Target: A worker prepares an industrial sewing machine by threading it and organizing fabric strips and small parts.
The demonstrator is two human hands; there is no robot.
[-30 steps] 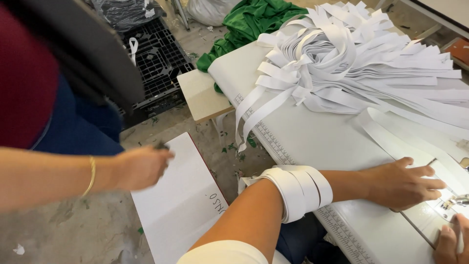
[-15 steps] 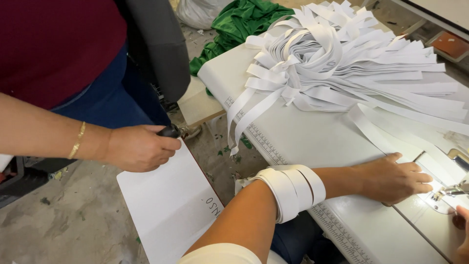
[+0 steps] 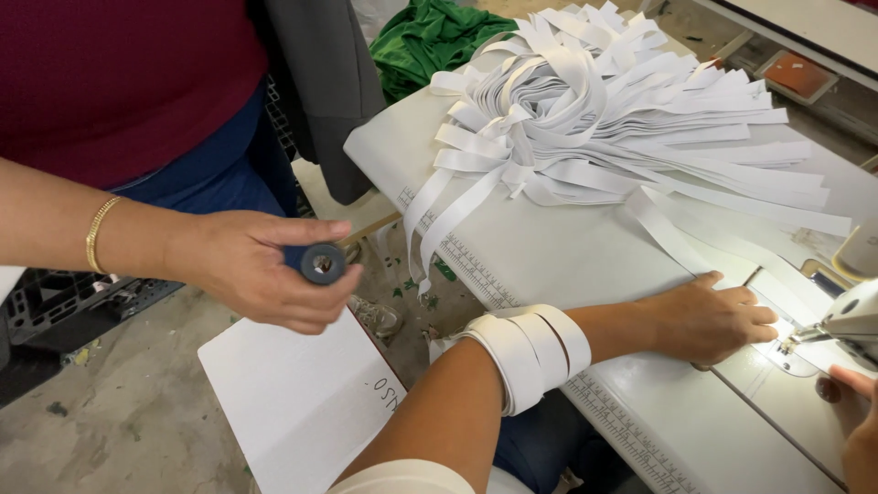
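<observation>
**A:** Start at the person's left hand (image 3: 709, 320): fingers spread, palm down, pressing a white strip (image 3: 681, 242) flat on the desk (image 3: 549, 247) just beside the sewing machine's presser foot (image 3: 805, 334).

**B:** And the right hand (image 3: 860, 430)?

**A:** Only a sliver shows at the frame's edge, on the near side of the machine. I can't tell whether it's spread or pinching.

**B:** That strip looks light and limp to me. It's soft, probably a bit stretchy, and likely to curl or slide.

**A:** Agreed. A flat palm close to the needle looks like the best hold, not a pinch at the far end.

**B:** There are white bands (image 3: 530, 352) wrapped round the left forearm, too.

**A:** Yes, several loops. Further out, a big fanned pile of strips (image 3: 622, 119) covers the far end of the desk.

**B:** Whose hand is that on the left?

**A:** That's a co-worker's hand (image 3: 247, 270), pinching a small dark round spool (image 3: 320, 263) between thumb and fingers, well apart from the sewing. Below it a white card (image 3: 293, 402) lies on the floor, and there's green cloth (image 3: 430, 37) beyond.
</observation>
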